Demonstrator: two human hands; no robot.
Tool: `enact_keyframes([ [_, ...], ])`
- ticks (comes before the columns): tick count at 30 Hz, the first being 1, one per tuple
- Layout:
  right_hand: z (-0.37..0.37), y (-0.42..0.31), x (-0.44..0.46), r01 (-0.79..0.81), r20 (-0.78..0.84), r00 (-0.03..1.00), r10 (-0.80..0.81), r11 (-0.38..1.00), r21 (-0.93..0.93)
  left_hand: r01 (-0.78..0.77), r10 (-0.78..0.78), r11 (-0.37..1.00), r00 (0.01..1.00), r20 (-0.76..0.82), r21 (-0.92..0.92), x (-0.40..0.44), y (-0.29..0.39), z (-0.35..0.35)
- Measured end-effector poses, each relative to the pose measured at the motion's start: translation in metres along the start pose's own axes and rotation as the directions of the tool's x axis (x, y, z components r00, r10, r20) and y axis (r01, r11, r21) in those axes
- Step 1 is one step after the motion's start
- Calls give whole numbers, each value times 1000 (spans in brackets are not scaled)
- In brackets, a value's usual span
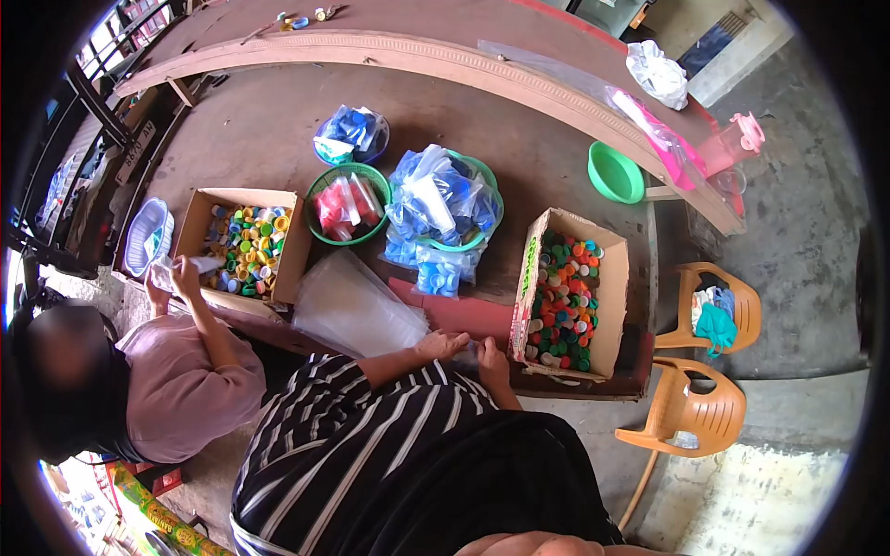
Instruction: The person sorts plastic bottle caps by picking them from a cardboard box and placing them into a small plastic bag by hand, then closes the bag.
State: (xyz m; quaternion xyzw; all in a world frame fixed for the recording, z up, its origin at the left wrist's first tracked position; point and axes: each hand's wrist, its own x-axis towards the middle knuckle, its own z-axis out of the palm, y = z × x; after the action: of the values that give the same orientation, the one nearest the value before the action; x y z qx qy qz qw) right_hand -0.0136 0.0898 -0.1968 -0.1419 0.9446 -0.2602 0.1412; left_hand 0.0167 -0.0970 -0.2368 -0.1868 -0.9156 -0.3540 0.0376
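Observation:
My left hand (443, 346) and my right hand (493, 363) are close together at the table's front edge, in front of my striped top. Both have their fingers closed on a clear plastic bag (472, 350), mostly hidden by the fingers. Left of my hands lies a stack of flat clear plastic bags (357, 301). To the right stands a cardboard box (609, 310) of orange, green, red and white bottle caps (561, 301). Behind the stack, blue-filled clear bags (438, 199) heap over a green basket (494, 190).
At left, a co-worker (190, 389) holds a whitish bag (171, 271) beside another cap box (295, 246). A green basket (320, 234) of red-filled bags, a blue basket (382, 141) and a green basin (616, 172) stand farther back. Orange chairs (700, 412) are at right.

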Motion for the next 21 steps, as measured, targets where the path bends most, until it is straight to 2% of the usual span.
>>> enact_keyframes([
  [4,-1,-4,11,-36,31,999,37,999,-31,79,-77,997,992,103,-15,7,-5,-9],
  [7,0,-1,14,-49,53,997,52,998,-50,-104,95,979,994,57,174,6,4,-29],
  [10,-10,-10,15,-81,107,991,84,996,-29,-351,297,904,926,233,245,-1,5,-25],
  [13,-1,1,22,-128,111,985,128,992,-6,-373,356,889,928,112,267,1,2,-11],
  [14,2,7,25,-130,111,986,125,991,35,-336,300,906,939,171,256,2,2,-10],
  [16,8,19,31,-129,112,987,116,984,120,-332,283,912,935,215,240,8,4,-15],
  [17,11,26,33,-129,104,989,108,967,221,-325,271,916,933,235,234,11,6,-18],
  [19,17,42,34,-117,98,992,84,900,420,-282,245,939,950,194,197,13,-2,-12],
  [21,21,45,31,-95,20,995,98,865,492,-229,203,963,963,176,142,19,-5,-15],
])
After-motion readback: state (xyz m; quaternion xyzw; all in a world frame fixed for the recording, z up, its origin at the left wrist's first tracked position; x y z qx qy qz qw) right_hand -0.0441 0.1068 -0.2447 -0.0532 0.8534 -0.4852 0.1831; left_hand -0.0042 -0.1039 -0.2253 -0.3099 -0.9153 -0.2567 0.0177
